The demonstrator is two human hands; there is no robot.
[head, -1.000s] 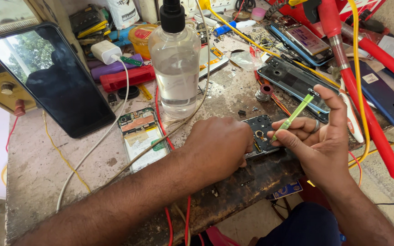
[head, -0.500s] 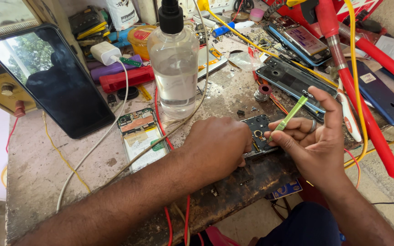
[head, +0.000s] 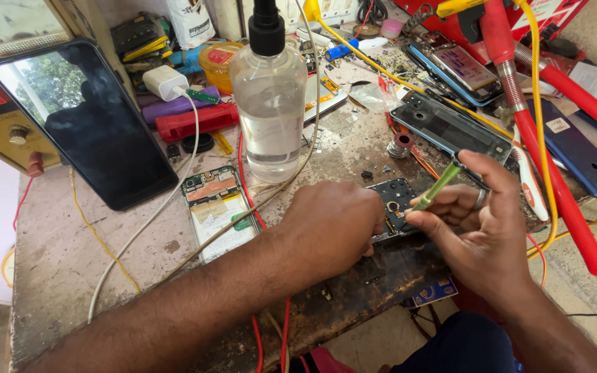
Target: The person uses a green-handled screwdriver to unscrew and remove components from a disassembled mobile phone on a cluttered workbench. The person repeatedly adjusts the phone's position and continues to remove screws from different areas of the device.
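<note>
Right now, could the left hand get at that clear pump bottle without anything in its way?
Probably yes. The left hand presses on the small dark circuit board, and the clear pump bottle stands upright just beyond it; only thin wires cross the bench between them.

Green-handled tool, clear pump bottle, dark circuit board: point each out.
green-handled tool (head: 438, 186), head view, middle of the green shaft.
clear pump bottle (head: 271, 110), head view, clear body.
dark circuit board (head: 394, 202), head view, exposed top face.
</note>
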